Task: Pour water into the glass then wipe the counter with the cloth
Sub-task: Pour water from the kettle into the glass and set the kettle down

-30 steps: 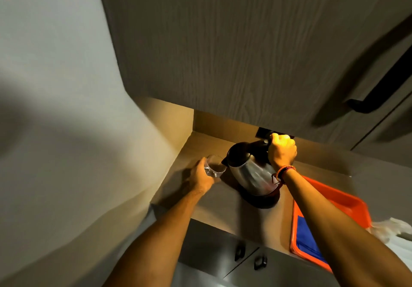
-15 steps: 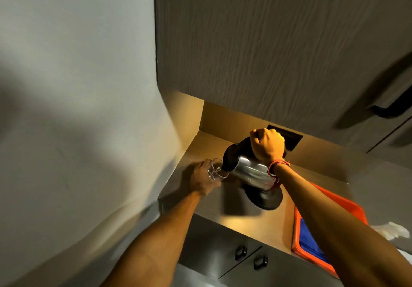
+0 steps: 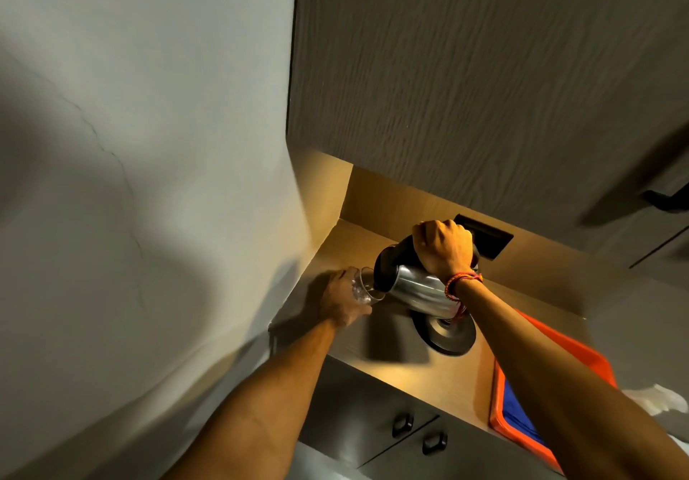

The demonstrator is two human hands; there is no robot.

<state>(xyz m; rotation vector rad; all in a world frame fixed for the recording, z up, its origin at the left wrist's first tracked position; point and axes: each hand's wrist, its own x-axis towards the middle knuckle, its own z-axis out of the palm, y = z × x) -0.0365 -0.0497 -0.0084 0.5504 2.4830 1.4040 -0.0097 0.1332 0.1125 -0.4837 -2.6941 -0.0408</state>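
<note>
My right hand (image 3: 443,246) grips the black handle of a steel kettle (image 3: 419,289), which is lifted off its round black base (image 3: 447,336) and tipped steeply left. Its black spout end touches the rim of a clear glass (image 3: 361,289). My left hand (image 3: 341,300) holds that glass, tilted toward the kettle, above the wooden counter (image 3: 410,371). A blue cloth (image 3: 518,416) lies in an orange tray (image 3: 503,427) at the right, partly hidden by my right forearm.
A grey wall closes the left side, and a grey upper cabinet (image 3: 484,88) hangs low over the counter. A black socket recess (image 3: 488,239) sits in the back panel. White crumpled material (image 3: 656,397) lies at the far right. Lower cabinet doors have two dark knobs (image 3: 402,423).
The kettle left its base and tipped further left until its spout met the glass. My left hand raised and tilted the glass toward it. The view shifted rightward.
</note>
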